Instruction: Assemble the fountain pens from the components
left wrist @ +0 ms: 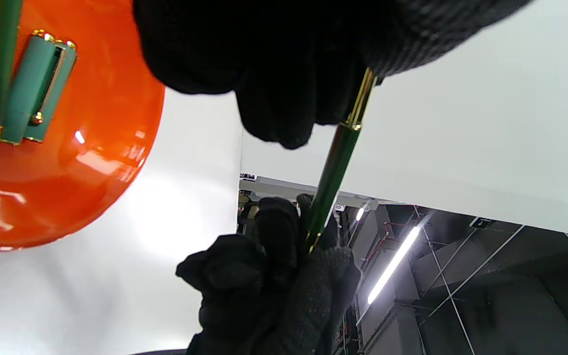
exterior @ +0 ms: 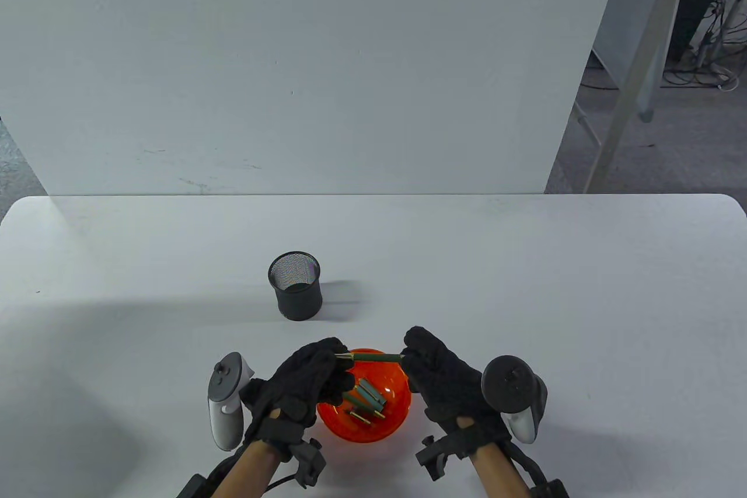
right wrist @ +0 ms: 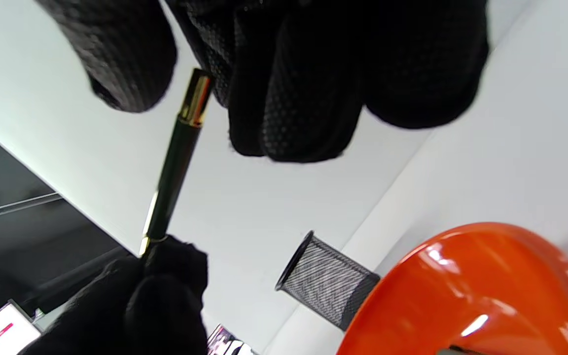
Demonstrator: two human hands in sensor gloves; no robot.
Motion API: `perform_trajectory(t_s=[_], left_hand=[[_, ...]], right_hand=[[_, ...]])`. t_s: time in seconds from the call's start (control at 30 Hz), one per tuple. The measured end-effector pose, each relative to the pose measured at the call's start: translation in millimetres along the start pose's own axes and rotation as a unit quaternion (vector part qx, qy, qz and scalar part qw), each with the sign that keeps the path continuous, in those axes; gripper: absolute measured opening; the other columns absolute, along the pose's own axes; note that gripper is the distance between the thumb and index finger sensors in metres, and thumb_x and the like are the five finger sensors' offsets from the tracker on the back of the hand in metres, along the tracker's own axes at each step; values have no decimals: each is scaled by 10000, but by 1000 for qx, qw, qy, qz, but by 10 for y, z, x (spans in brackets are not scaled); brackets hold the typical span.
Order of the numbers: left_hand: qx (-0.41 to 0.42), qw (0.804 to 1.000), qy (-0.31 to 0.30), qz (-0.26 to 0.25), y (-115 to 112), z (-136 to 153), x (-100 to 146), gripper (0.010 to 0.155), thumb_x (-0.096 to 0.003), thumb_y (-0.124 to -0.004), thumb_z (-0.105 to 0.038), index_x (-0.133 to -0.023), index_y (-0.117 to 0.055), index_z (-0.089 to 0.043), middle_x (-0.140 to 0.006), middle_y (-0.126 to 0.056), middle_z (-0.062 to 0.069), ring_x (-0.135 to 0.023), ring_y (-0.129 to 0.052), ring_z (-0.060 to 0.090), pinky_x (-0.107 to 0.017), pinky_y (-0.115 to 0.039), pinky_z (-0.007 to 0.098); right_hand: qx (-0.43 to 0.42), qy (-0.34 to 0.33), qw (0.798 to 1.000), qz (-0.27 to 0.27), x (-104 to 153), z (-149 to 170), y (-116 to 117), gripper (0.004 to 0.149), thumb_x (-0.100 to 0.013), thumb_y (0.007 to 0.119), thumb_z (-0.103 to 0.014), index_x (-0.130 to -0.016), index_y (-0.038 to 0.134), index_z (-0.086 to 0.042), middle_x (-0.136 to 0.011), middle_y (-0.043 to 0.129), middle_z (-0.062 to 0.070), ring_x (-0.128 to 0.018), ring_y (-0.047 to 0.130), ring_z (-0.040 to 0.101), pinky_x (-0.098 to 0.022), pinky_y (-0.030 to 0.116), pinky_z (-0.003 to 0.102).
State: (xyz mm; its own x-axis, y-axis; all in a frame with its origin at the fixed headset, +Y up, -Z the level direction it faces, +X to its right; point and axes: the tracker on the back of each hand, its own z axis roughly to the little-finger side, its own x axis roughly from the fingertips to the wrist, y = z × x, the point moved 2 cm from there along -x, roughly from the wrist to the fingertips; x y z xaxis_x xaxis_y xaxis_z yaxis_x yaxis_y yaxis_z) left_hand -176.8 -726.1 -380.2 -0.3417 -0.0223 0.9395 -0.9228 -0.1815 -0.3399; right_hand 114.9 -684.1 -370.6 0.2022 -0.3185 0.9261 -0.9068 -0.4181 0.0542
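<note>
Table view: left hand (exterior: 309, 384) and right hand (exterior: 446, 381) each pinch one end of a dark green pen barrel (exterior: 376, 357), held level above the orange bowl (exterior: 385, 428) containing loose pen parts (exterior: 367, 399). Mesh pen cup (exterior: 295, 285) stands beyond on the desk (exterior: 525, 288).
</note>
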Motion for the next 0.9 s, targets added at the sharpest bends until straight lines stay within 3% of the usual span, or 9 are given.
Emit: perform_trajectory(t_s=[0.17, 0.3, 0.57, 0.63, 0.7, 0.73, 0.8, 0.9], left_hand=[[-7, 1000, -3, 5, -30, -11, 6, 416, -626, -709, -424, -1007, -699, -258, -946, -877, 25, -712, -1007, 173, -499, -860, 390], [-16, 1000, -5, 14, -52, -15, 1, 416, -627, -708, -424, -1009, -698, -259, -947, -877, 26, -712, -1007, 172, -499, -860, 389], [-23, 999, -9, 23, -66, -15, -6, 416, -626, -709, -425, -1008, -699, -262, -948, -878, 22, -712, -1008, 170, -500, -860, 388], [-17, 1000, -7, 25, -56, -13, -17, 416, -630, -704, -428, -1011, -693, -264, -951, -874, 19, -718, -1004, 168, -505, -858, 388], [-14, 1000, -6, 9, -34, -9, -2, 417, -628, -706, -427, -1011, -695, -262, -950, -875, 22, -716, -1005, 171, -502, -859, 389], [-13, 1000, -6, 4, -23, -6, 0, 417, -628, -706, -426, -1011, -694, -262, -950, -874, 22, -715, -1006, 169, -502, -859, 389], [-16, 1000, -4, 6, -15, -4, -3, 415, -629, -706, -425, -1010, -694, -262, -951, -873, 22, -716, -1004, 171, -502, -858, 390], [-12, 1000, -5, 4, -26, -5, 8, 416, -628, -706, -425, -1010, -695, -261, -948, -876, 23, -713, -1006, 171, -500, -860, 389]], right_hand=[[11, -5, 1000, 10, 6, -14, 2, 463, -563, 761, -407, -955, 773, -159, -767, 961, 22, -495, 995, 179, -394, 880, 412], [18, 11, 1000, 16, 15, -2, 7, 479, -576, 681, -458, -868, 840, -114, -631, 993, 20, -429, 1008, 163, -353, 890, 397], [11, 40, 999, 35, 15, 65, 3, 536, -584, 581, -552, -639, 948, -165, -379, 1011, -47, -263, 1010, 128, -270, 904, 381], [-11, 43, 999, 27, 13, 77, 9, 568, -585, 572, -555, -750, 910, -129, -473, 1009, -7, -329, 1012, 157, -307, 895, 402], [-35, 27, 999, 2, -1, 75, 30, 678, -576, 619, -561, -1049, 635, -76, -757, 920, 69, -466, 982, 204, -385, 867, 437], [-46, 16, 999, -8, -12, 71, 34, 686, -574, 655, -540, -1086, 576, -90, -835, 886, 85, -499, 970, 219, -407, 856, 449], [-43, 5, 999, -17, -11, 46, 27, 660, -574, 711, -486, -1096, 560, -112, -863, 875, 81, -514, 967, 217, -419, 855, 451], [-8, -3, 1000, 3, -5, -2, 15, 493, -575, 747, -397, -1000, 718, -149, -786, 943, 28, -471, 991, 176, -398, 878, 418]])
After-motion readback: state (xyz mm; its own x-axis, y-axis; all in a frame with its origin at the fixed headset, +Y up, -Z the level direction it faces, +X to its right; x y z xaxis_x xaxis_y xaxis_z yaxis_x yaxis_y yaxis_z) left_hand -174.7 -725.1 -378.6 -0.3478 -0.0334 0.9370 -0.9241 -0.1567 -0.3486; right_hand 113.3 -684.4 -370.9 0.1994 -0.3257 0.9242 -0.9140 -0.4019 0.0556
